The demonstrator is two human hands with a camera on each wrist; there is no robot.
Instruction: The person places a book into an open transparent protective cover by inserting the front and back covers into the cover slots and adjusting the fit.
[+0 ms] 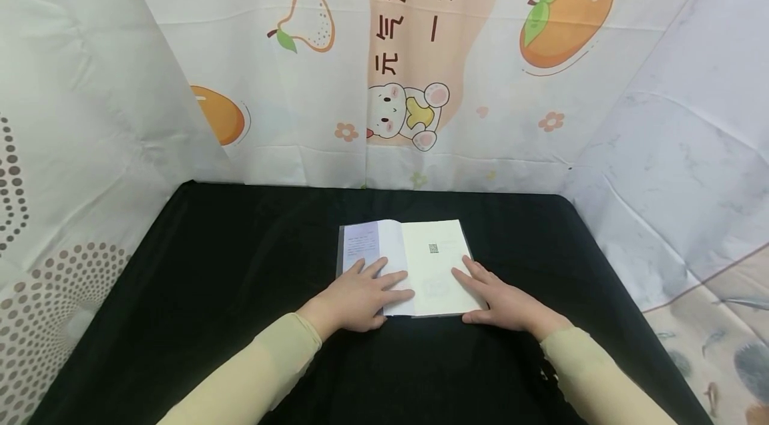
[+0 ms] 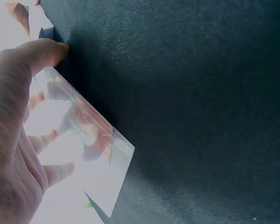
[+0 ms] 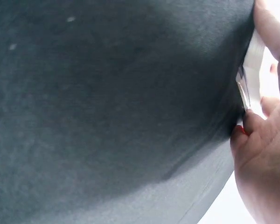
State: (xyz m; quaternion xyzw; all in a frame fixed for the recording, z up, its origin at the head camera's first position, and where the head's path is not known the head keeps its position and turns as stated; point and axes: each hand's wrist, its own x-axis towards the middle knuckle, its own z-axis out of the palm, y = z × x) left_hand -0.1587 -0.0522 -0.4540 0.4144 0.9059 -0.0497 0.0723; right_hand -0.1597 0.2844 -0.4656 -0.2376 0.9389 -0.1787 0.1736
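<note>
An open book (image 1: 435, 281) lies on the black-covered table, its right page pale with a small printed QR code (image 1: 433, 248). The left side shows a white leaf beside a lilac flap (image 1: 360, 241) with small print. My left hand (image 1: 357, 298) rests on the lower left side, fingers spread, thumb by the near edge. In the left wrist view, a glossy clear cover (image 2: 116, 161) juts out beneath that hand. My right hand (image 1: 504, 301) lies over the right page's outer edge, its thumb at the near corner. The right wrist view shows the page block (image 3: 255, 58) beside those fingers.
Black cloth (image 1: 252, 258) covers the table around the book. A white printed curtain (image 1: 312, 98) hangs behind the far edge, with more cloth at both sides. Pale sleeves (image 1: 252, 371) cover both forearms.
</note>
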